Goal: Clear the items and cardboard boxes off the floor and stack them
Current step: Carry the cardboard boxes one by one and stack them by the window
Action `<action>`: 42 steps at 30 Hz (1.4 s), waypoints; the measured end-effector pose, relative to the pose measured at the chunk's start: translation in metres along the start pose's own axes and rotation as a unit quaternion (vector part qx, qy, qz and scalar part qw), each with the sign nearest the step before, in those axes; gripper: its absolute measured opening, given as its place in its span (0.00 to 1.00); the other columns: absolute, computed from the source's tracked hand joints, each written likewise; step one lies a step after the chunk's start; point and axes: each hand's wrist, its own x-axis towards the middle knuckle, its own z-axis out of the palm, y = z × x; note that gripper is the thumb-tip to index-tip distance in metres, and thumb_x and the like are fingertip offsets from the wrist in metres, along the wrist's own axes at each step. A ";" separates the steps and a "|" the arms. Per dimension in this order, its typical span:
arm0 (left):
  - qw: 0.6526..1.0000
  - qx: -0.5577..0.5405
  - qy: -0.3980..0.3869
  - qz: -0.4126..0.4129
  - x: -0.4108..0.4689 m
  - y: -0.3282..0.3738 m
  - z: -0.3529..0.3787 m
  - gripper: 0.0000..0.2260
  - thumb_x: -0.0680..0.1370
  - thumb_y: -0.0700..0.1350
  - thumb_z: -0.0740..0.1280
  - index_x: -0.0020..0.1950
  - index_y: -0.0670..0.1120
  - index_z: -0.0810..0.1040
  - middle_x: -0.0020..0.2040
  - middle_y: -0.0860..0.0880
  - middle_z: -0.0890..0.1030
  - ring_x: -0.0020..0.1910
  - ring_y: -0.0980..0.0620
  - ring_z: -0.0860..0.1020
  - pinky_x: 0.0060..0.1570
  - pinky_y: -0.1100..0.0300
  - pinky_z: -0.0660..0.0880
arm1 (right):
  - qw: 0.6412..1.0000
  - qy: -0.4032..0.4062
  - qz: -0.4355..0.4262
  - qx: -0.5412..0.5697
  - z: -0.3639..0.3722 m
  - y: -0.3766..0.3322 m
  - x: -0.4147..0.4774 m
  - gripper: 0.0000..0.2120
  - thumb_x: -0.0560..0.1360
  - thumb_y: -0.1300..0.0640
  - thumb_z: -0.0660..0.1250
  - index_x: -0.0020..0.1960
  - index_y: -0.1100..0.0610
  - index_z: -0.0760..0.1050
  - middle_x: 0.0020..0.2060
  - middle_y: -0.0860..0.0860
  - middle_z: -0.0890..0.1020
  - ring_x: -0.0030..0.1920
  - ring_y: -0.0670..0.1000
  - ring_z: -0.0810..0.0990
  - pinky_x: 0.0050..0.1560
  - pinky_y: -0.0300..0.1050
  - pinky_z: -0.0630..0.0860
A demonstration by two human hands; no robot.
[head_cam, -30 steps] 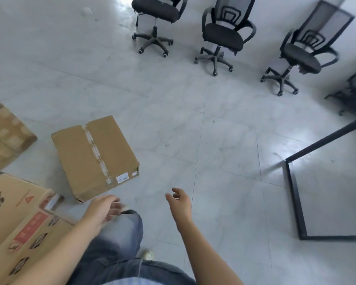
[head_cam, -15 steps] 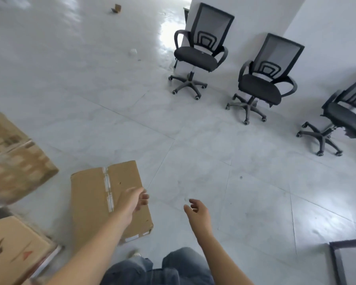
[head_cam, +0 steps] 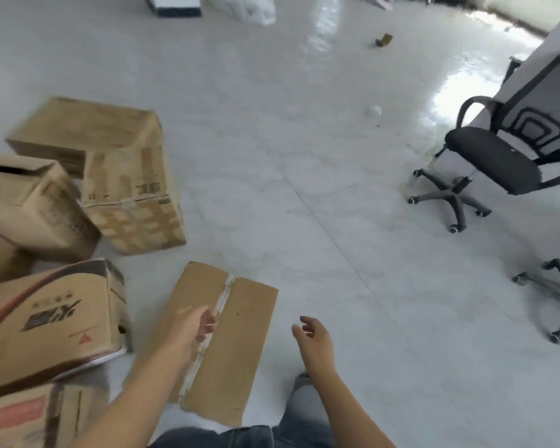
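Left hand point(head_cam: 197, 324) above the taped box point(head_cam: 240, 337), fingers loosely curled, gripping nothing; blur hid whether it touched the lid. Right hand point(head_cam: 314, 336) empty, fingers relaxed, over bare floor just right of that box. The box lay flat on the floor before the person's legs, tape seam up. Risk, as judged: a one-sided grab could tip it, and the crowded other boxes point(head_cam: 46, 324) close on its left (one open-topped, none squared) looked a poor base, so a stack could slide. Floor point(head_cam: 304, 195) pale grey glossy tile, glare at the far side, possibly slick. Office chair point(head_cam: 495, 156) well apart on the right; small cardboard scrap point(head_cam: 383, 39) far off
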 end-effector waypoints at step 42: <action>0.852 -0.200 0.453 -0.168 0.299 -0.403 0.057 0.22 0.81 0.50 0.56 0.62 0.32 0.71 0.57 0.37 0.75 0.55 0.38 0.74 0.53 0.49 0.72 | 0.768 -0.233 -0.274 -0.529 0.259 0.144 0.470 0.28 0.76 0.47 0.61 0.72 0.57 0.59 0.66 0.59 0.65 0.66 0.61 0.64 0.64 0.54 0.65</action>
